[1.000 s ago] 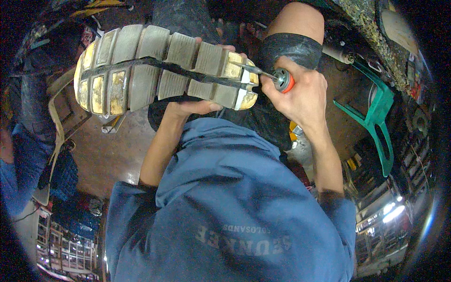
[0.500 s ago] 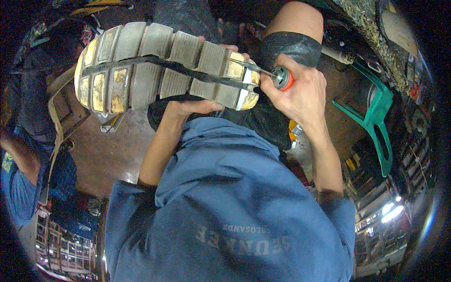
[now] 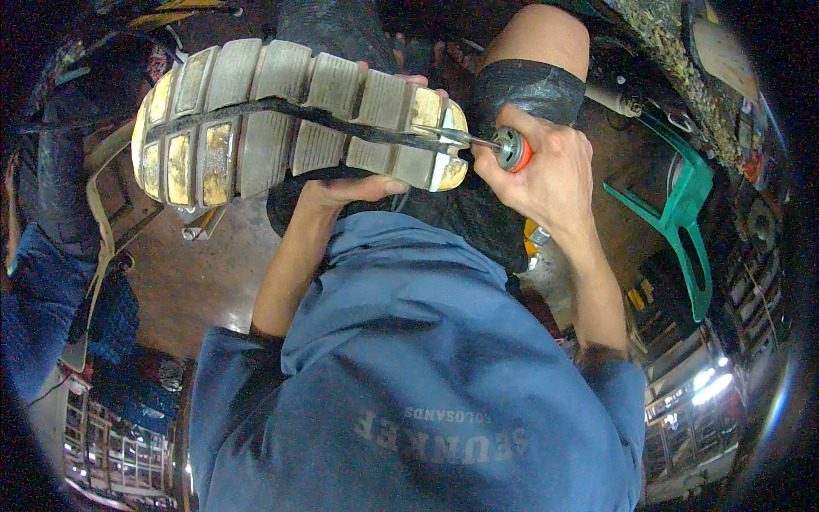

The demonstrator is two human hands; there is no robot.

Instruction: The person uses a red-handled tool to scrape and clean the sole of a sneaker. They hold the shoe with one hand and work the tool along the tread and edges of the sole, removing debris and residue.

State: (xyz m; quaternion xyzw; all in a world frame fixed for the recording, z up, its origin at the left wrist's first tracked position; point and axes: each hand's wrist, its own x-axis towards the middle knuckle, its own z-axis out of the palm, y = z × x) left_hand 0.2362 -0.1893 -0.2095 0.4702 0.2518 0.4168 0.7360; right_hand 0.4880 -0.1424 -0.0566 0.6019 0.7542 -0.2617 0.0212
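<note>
A shoe (image 3: 264, 141) is held across my lap with its sole turned up. The tread is grey blocks with worn yellow patches at both ends and a dark groove along the middle. My left hand (image 3: 354, 189) is closed around the right part of the shoe, its thumb along the near edge and fingertips showing past the far edge. In my right hand (image 3: 550, 166) is an awl (image 3: 514, 149) with a red-orange handle and a grey metal collar. Its thin shaft points left, the tip at the groove near the right end of the sole.
A green plastic chair frame (image 3: 695, 192) stands to the right, below a rough-edged surface (image 3: 674, 64). At left is a pale chair frame (image 3: 101, 213), with another person's blue clothing (image 3: 43, 282) beside it. My bare knee (image 3: 542, 38) rises at the upper right.
The shoe has shifted slightly left and up. The awl's tip has moved a little down and left, toward the groove. At the left edge, the other person's arm has moved away.
</note>
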